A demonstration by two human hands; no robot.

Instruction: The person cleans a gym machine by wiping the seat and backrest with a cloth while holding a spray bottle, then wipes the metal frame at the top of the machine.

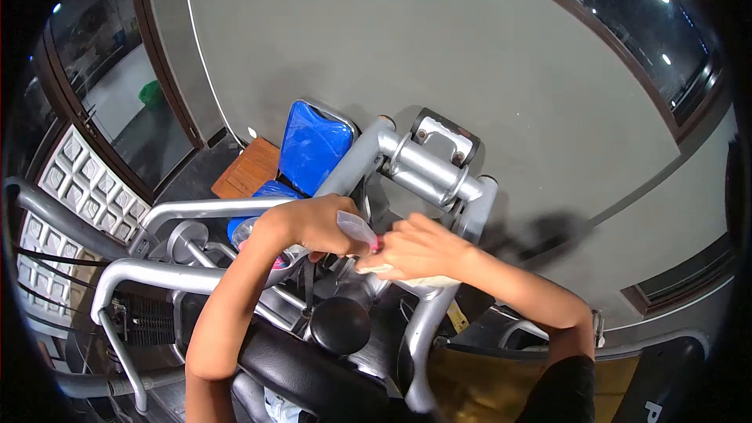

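My left hand [317, 223] is closed round a spray bottle. Its translucent spray head [358, 229] with a pink nozzle sticks out past my fingers, and part of the clear body shows behind my wrist. Close beside the nozzle, my right hand [419, 249] is closed on a pale yellow cloth [431, 281], pressed against the silver frame [429, 315] of a gym machine. My fingers hide much of the cloth. Both hands are over the machine, above a round black pad [340, 326].
A black padded seat [313, 372] lies below my arms. Silver tubes [168, 274] run to the left. Behind stand a blue chair [313, 145] and a brown wooden board [247, 168], near a grey wall [439, 39]. A gold-brown surface [509, 388] is at lower right.
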